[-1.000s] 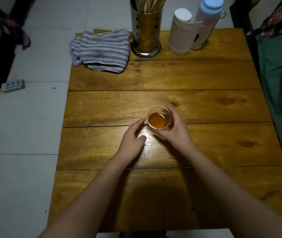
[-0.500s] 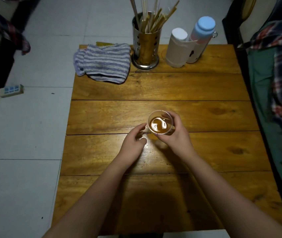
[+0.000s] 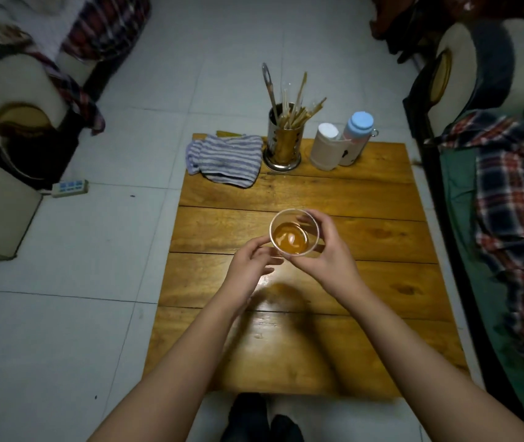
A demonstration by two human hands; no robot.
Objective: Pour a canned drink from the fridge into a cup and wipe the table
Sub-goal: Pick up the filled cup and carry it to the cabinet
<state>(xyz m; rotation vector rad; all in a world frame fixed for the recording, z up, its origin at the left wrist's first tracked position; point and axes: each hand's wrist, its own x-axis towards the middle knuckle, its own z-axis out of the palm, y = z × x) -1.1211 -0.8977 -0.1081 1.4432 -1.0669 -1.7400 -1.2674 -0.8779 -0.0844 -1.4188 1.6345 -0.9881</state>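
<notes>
Head camera looks down on a low brown wooden table [image 3: 334,346] made of planks, standing on a pale tiled floor [image 3: 63,314]. Close to the middle of the table is a small clear plastic cup [image 3: 294,232] with orange-brown drink in the bottom. The right hand [image 3: 324,253] has its fingers and thumb curled round the cup, so it holds the cup by its side. The left hand [image 3: 249,266] is just beside the cup on the left, with its fingers loosely bent and its fingertips at the cup's wall; it grips nothing that I can see. Whether the cup is resting on the wood or is lifted a little is hard to tell. At the far left of the table lies a crumpled cloth with blue and white stripes [image 3: 225,159]. Right of the cloth stands a shiny metal holder full of wooden chopsticks [image 3: 283,138]. Farther right stand a white roll-shaped container [image 3: 326,148] and a pale bottle with a light blue cap [image 3: 358,135], touching each other. On the floor at the left lies a white power strip [image 3: 70,187]. A checked red and blue blanket [image 3: 516,218] lies on a green bed at the right.
</notes>
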